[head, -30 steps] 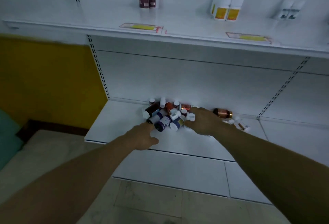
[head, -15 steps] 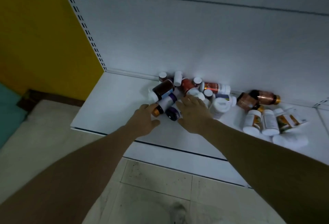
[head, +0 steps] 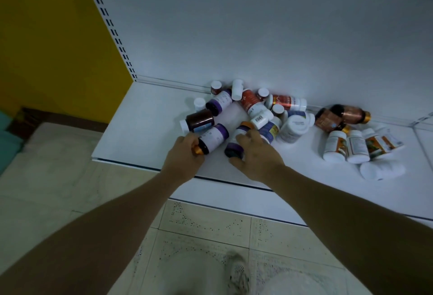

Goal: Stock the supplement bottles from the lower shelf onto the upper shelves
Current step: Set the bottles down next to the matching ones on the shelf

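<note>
A heap of supplement bottles (head: 255, 109) lies on its side on the white lower shelf (head: 145, 135), against the back panel. My left hand (head: 185, 156) grips the orange-capped end of a white bottle with a purple band (head: 214, 136) at the front of the heap. My right hand (head: 256, 152) curls over a second purple-banded bottle (head: 235, 144) just to the right, thumb under its dark base. A separate group of white and amber bottles (head: 346, 140) lies further right on the shelf. The upper shelves are out of view.
A yellow wall (head: 54, 44) borders the shelf unit on the left, beside a slotted upright (head: 112, 30). The shelf's front edge (head: 210, 178) runs under my wrists. Tiled floor (head: 199, 236) and my shoe (head: 239, 273) lie below.
My view has dropped from the upper shelf to the lower one. Both hands have closed on purple-banded bottles at the front of the heap, and the left one has drawn its bottle slightly forward.
</note>
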`<act>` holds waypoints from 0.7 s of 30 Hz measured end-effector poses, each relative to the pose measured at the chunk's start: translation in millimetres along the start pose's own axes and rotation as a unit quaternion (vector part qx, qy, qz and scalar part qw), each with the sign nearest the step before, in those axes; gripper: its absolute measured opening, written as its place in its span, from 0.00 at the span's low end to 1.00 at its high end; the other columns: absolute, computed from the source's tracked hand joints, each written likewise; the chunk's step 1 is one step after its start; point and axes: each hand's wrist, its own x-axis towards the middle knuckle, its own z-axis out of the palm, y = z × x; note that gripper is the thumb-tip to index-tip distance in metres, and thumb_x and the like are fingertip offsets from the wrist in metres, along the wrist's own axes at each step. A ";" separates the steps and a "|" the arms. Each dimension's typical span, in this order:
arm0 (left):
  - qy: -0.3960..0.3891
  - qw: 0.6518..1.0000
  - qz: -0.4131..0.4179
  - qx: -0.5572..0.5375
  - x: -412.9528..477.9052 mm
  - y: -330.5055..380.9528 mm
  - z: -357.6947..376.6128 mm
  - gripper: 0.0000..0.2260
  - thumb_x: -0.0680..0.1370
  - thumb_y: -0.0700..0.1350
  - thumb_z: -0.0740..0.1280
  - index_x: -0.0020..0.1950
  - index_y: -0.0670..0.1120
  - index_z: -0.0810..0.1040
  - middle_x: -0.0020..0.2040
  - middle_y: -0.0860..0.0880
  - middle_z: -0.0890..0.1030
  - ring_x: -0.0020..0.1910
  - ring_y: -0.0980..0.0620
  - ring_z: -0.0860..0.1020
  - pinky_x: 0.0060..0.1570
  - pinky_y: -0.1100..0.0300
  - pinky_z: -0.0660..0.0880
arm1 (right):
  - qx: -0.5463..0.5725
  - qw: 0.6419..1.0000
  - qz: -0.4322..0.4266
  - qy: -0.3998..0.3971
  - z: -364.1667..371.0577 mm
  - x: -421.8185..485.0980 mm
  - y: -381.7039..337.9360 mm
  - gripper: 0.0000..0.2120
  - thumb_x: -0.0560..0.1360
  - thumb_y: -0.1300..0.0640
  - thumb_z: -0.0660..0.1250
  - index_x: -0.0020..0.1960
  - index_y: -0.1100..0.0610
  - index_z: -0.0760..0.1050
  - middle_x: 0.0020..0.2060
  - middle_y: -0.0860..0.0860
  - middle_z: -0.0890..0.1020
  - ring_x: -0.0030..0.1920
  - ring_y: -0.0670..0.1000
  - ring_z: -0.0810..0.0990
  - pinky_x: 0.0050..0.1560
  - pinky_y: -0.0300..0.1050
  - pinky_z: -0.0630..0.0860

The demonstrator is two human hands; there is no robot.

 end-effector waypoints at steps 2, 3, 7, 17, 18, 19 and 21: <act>0.010 0.999 -0.014 -0.030 -4.6 -5.8 -7.2 0.11 0.72 0.41 0.67 0.50 0.50 0.68 0.46 0.47 0.70 0.39 0.52 0.72 0.36 0.63 0.67 | 0.081 0.995 0.062 -0.004 -1.6 0.2 -5.0 0.27 0.73 0.41 0.66 0.64 0.56 0.67 0.63 0.58 0.65 0.57 0.61 0.71 0.54 0.52 0.74; 0.017 0.998 -0.019 -0.051 -6.2 -7.2 -11.0 0.11 0.72 0.40 0.68 0.50 0.49 0.69 0.46 0.47 0.71 0.39 0.51 0.73 0.35 0.63 0.68 | 0.101 0.991 0.087 -0.002 -1.9 1.9 -7.5 0.25 0.74 0.42 0.66 0.64 0.56 0.68 0.63 0.58 0.65 0.58 0.61 0.71 0.54 0.53 0.73; 0.048 0.980 -0.053 -0.185 -12.5 -3.4 -24.3 0.08 0.72 0.38 0.68 0.44 0.50 0.73 0.39 0.51 0.75 0.36 0.53 0.74 0.34 0.62 0.72 | 0.179 0.968 0.175 0.029 -3.1 10.5 -16.3 0.21 0.74 0.50 0.68 0.62 0.58 0.68 0.61 0.59 0.68 0.57 0.61 0.71 0.51 0.49 0.70; 0.016 0.862 -0.195 -0.469 -32.7 13.7 -69.4 0.10 0.77 0.39 0.64 0.54 0.51 0.78 0.55 0.44 0.79 0.53 0.46 0.78 0.46 0.54 0.78 | 0.498 0.816 0.285 -0.068 -9.2 -6.5 -29.1 0.23 0.71 0.61 0.70 0.65 0.58 0.70 0.56 0.58 0.77 0.49 0.54 0.79 0.45 0.44 0.77; 0.016 0.853 -0.199 -0.483 -35.4 16.6 -75.6 0.11 0.77 0.39 0.64 0.55 0.51 0.78 0.55 0.45 0.79 0.53 0.46 0.78 0.47 0.53 0.78 | 0.559 0.776 0.284 -0.071 -14.2 -12.2 -30.8 0.15 0.72 0.63 0.69 0.58 0.58 0.74 0.51 0.57 0.79 0.43 0.52 0.81 0.39 0.42 0.77; 0.015 0.843 -0.202 -0.498 -38.3 19.7 -82.7 0.11 0.77 0.39 0.65 0.57 0.51 0.78 0.55 0.45 0.79 0.54 0.46 0.78 0.48 0.52 0.78 | 0.611 0.737 0.277 -0.079 -19.5 -19.1 -33.6 0.09 0.73 0.64 0.67 0.53 0.57 0.76 0.47 0.57 0.81 0.40 0.51 0.82 0.35 0.41 0.77; 0.004 0.817 -0.209 -0.537 -44.5 27.6 -96.2 0.12 0.77 0.40 0.65 0.60 0.48 0.77 0.55 0.44 0.80 0.54 0.46 0.79 0.49 0.53 0.77 | 0.689 0.674 0.252 -0.092 -29.4 -32.9 -39.5 0.08 0.73 0.65 0.63 0.50 0.57 0.77 0.40 0.55 0.83 0.38 0.52 0.84 0.36 0.44 0.79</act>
